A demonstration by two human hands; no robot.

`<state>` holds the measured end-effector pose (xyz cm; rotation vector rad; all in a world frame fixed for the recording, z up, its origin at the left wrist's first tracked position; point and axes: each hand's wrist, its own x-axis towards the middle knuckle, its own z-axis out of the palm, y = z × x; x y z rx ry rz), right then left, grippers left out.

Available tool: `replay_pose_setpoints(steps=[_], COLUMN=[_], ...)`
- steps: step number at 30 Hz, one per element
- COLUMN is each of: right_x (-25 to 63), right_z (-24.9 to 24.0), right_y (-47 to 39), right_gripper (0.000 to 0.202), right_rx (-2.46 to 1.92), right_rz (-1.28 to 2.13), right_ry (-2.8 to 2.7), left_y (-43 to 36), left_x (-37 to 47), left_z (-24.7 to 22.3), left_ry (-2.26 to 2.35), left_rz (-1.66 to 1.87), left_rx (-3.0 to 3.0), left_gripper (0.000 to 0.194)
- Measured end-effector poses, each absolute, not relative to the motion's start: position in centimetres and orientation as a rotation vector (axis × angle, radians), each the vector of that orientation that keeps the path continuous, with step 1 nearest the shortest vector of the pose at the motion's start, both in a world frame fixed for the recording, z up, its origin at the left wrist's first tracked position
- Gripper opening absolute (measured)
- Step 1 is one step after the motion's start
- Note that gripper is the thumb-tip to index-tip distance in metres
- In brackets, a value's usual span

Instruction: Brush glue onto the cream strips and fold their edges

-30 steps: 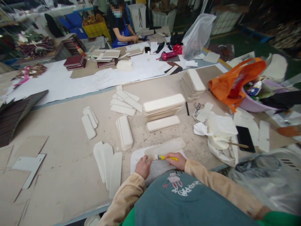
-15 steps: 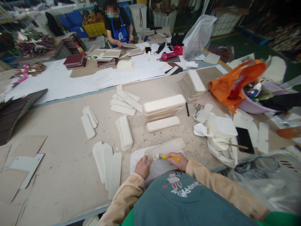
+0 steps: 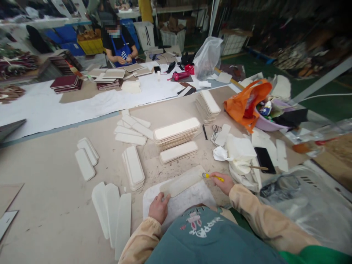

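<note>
A pale, rounded strip (image 3: 183, 181) lies slantwise on a whitish sheet (image 3: 192, 198) at the table's near edge. My right hand (image 3: 224, 182) is closed round the yellow handle of a small paintbrush (image 3: 211, 176). Its bristles touch the strip's right end. At the opposite end, my left hand (image 3: 158, 208) rests with fingertips on the strip and sheet, thumb and forefinger apart. Long pale blanks (image 3: 112, 209) fan out to the left of this hand. Beyond the strip stand stacks of rounded panels (image 3: 178, 151), the tallest stack (image 3: 176, 131) behind.
Right of the brush sit a white bag-lined container (image 3: 242, 154) with a wooden stick, a black phone (image 3: 264, 160) and scissors (image 3: 216, 128). An orange bag (image 3: 247, 102) leans on a purple basin (image 3: 275, 123). Across the table, a person in a blue apron (image 3: 123, 46) handles something small.
The brush in my right hand has moved rightward along the strip, from near its left part to its right end. My left hand stays at the left end. The view has shifted.
</note>
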<state>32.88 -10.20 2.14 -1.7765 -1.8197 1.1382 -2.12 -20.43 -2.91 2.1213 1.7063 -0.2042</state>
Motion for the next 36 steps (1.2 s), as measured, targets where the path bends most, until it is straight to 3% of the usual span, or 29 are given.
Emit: replay_pose_setpoints(steps=[9, 18, 25, 32, 36], right_x=[31.2, 27.2, 29.1, 27.5, 28.6], right_z=[2.3, 2.0, 2.5, 1.9, 2.5], right_y=[-10.6, -12.4, -10.9, -12.1, -12.0], right_gripper=[0.027, 0.015, 0.024, 0.017, 0.024], right_rx=[-1.716, -1.438, -1.623, -1.452, -1.526], right_rz=[0.738, 0.62, 0.457, 0.516, 0.468], right_ry=[-2.279, -2.739, -2.75, -2.852, -2.79], left_y=[-20.5, -20.6, -20.8, -20.8, -20.9], left_x=[-2.1, -2.3, -2.7, -2.7, -2.6], left_z=[-3.1, -3.7, -4.4, -4.6, -4.5], left_ry=[1.715, 1.715, 1.711, 1.73, 1.722], left_rz=[-0.203, -0.179, -0.127, -0.139, -0.142], left_rx=[2.154, 2.212, 2.246, 2.226, 2.219], left_gripper=[0.052, 0.054, 0.054, 0.055, 0.055])
